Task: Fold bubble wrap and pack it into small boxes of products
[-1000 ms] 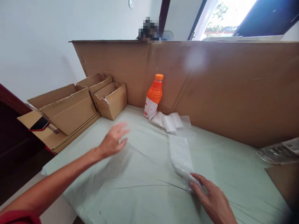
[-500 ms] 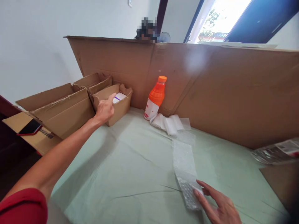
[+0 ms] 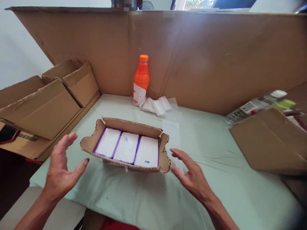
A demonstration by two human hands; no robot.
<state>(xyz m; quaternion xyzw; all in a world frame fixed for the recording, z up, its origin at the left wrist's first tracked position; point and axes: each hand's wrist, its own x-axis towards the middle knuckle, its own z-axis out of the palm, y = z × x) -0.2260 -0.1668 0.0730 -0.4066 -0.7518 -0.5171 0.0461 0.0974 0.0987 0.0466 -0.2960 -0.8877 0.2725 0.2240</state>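
Nearest, below and between both hands: red cloth [image 3: 117,225] at the front edge of a pale green table cover [image 3: 134,199]. Left hand [image 3: 59,172]: released, thumb and fingers widely spread, just beside the left end of the open-topped cardboard tray [image 3: 134,127], with a visible gap. Right hand [image 3: 193,177]: released, thumb and fingers parted, just beside the tray's right end; contact with that wall not determinable.

Between the two hands: the tray, on the table cover, rims ragged, end walls notched. Inside, side by side from left hand to right hand: left pack [image 3: 107,142], middle pack [image 3: 126,147] and right pack [image 3: 146,151], all white-topped with purple edges; small blue marks on the middle and right ones.

Immediately beyond the right fingertips: strip of bubble wrap [image 3: 171,127], partly hidden by the tray. To the right of the right hand: brown cardboard box [image 3: 271,143], with a tilted clear bottle [image 3: 251,107], white-capped, behind its edge. To the left of and beyond the left hand: cardboard compartments [image 3: 40,108].

Farther out, beyond the tray and between the hands: folded wrap [image 3: 158,107] next to the base of an orange bottle [image 3: 141,78], slightly tilted, cap on. Farthest, across the back: tall cardboard panel [image 3: 206,64], with part of a person [image 3: 123,4] above its top edge.
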